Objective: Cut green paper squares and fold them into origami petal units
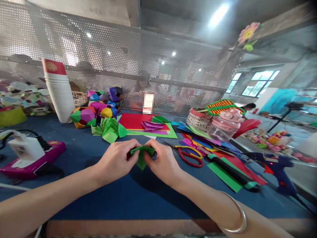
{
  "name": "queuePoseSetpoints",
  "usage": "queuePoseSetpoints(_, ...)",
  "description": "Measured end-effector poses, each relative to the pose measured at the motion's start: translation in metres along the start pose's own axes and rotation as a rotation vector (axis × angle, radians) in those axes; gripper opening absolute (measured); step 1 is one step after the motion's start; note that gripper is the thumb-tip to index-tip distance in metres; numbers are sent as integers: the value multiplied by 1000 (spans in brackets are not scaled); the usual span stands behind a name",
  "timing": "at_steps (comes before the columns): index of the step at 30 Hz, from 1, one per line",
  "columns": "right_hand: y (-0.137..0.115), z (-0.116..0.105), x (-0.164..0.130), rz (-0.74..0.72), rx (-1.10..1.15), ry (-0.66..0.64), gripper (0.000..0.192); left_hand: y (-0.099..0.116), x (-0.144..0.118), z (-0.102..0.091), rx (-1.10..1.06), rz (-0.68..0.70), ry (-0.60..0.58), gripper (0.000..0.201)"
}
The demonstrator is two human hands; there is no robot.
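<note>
Between my two hands is a small folded piece of green paper (142, 156), held just above the blue tabletop. My left hand (119, 155) pinches its left side, and my right hand (162, 160) pinches its right side. A pointed part of the paper hangs down between the fingertips. Behind it lie light green folded paper pieces (109, 128) in a cluster. Beside them is a stack of coloured sheets (131, 121), with purple folded pieces (152, 126) on top. Close to my right hand rest scissors with red and yellow handles (192, 155).
A black and green utility knife (230, 170) and a blue glue gun (279, 168) lie at right, near a clear bottle (225, 125). At left stand a tall stack of paper cups (59, 92), colourful paper balls (84, 116) and a purple power strip (32, 162).
</note>
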State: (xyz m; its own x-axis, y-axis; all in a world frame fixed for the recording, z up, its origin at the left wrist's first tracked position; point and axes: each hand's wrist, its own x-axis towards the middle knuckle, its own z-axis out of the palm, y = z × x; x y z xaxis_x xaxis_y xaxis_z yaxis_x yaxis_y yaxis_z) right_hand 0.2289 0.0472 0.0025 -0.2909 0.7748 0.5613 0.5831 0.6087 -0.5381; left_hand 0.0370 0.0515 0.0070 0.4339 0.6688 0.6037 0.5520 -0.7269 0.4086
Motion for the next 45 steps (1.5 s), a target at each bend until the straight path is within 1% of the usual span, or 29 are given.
queuePoseSetpoints(6,-2,-2,-1,-4,2,-7,9,2,0,-1,-1,21,7,20)
queuePoseSetpoints(11,0,-2,-1,-25,-30,4,10,-2,1,2,12,-1,-2,17)
queuePoseSetpoints(15,5,-1,0,-69,-90,-8,9,-2,1,4,29,-19,-10,18)
queuePoseSetpoints(18,7,0,1,-111,-170,19,8,0,1,3,25,-31,13,18)
queuePoseSetpoints(22,8,1,-2,-201,-300,65,11,3,2,3,4,-62,43,13)
queuePoseSetpoints(25,4,1,-5,-302,-408,97,13,6,1,6,-16,-78,56,11)
queuePoseSetpoints(30,-3,1,-9,-501,-564,121,22,10,-2,7,-54,-62,53,11)
queuePoseSetpoints(33,-5,0,-9,-558,-611,131,25,9,-3,6,-70,-47,49,11)
queuePoseSetpoints(40,-2,-3,-4,-498,-619,159,22,8,-2,3,-57,-38,24,15)
queuePoseSetpoints(45,-1,-6,-3,-456,-574,156,18,5,-3,0,14,-61,23,19)
